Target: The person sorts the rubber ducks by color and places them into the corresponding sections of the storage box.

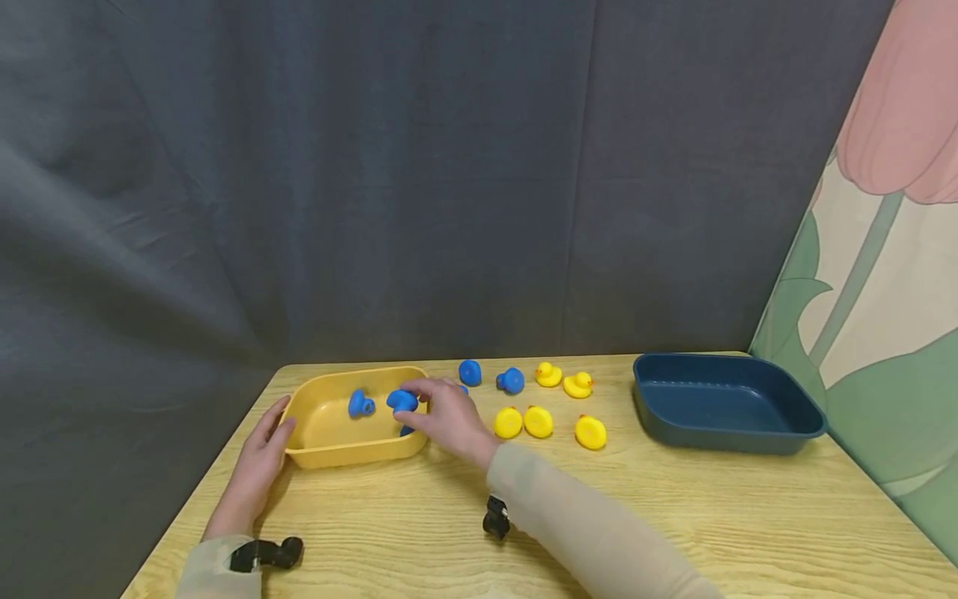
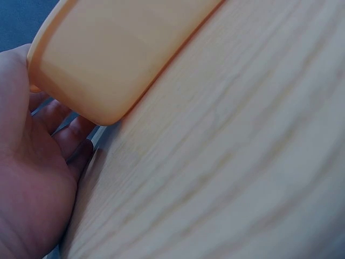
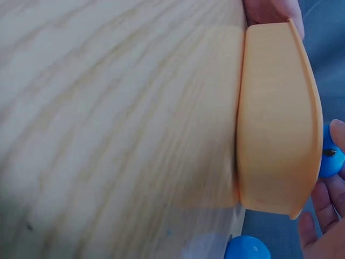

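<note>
The yellow tray (image 1: 340,449) sits on the table (image 1: 674,516) as the landmark for everything here. Over its right rim the right hand (image 1: 449,420) pinches a blue duck (image 1: 402,401), fingers curled round it, apparently held above the tray's inside. The left hand (image 1: 262,453) rests against the tray's left wall with fingers relaxed and fairly straight, likely to steady it. Inside the tray lies one more blue duck (image 1: 361,404), with another partly hidden under the held one. Right of the tray stand two blue ducks (image 1: 490,376) and five yellow ducks (image 1: 550,408); farther right sits one dark blue tray (image 1: 726,433).
</note>
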Tool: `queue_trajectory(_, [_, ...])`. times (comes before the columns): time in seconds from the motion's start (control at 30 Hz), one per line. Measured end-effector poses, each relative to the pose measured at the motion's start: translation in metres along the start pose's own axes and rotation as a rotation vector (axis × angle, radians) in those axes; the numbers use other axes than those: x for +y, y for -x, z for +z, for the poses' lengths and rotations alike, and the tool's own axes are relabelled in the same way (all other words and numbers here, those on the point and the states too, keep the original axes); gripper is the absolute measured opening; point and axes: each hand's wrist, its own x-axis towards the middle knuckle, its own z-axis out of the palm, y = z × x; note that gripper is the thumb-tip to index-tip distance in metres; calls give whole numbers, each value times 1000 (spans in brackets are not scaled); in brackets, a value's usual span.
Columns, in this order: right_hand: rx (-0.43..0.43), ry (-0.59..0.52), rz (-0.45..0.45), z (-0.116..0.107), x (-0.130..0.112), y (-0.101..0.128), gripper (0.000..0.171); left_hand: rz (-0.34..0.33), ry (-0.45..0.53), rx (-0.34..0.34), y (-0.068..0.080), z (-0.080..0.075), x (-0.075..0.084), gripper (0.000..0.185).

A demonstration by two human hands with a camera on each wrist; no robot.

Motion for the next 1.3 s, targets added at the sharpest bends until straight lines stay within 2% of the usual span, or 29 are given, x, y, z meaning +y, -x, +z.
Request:
queue_trajectory(0.4, [36, 68, -10, 7, 3, 1, 45, -3, -1, -2, 0, -1, 0, 70])
queue_trajectory(0.7, [23, 72, -13, 7, 3, 1, 51, 3, 0, -3, 0, -2, -1, 71])
queue_trajectory(0.83, [34, 61, -18, 0, 5, 0, 55, 3, 2, -5, 0, -3, 0, 71])
queue_trajectory(1.03, [44, 33, 22, -17, 9, -1, 58, -9, 1, -3, 1, -2, 3, 71])
queue_trajectory(1.3, [59, 89, 42, -38, 21, -6, 58, -15, 0, -3, 3, -1, 6, 70])
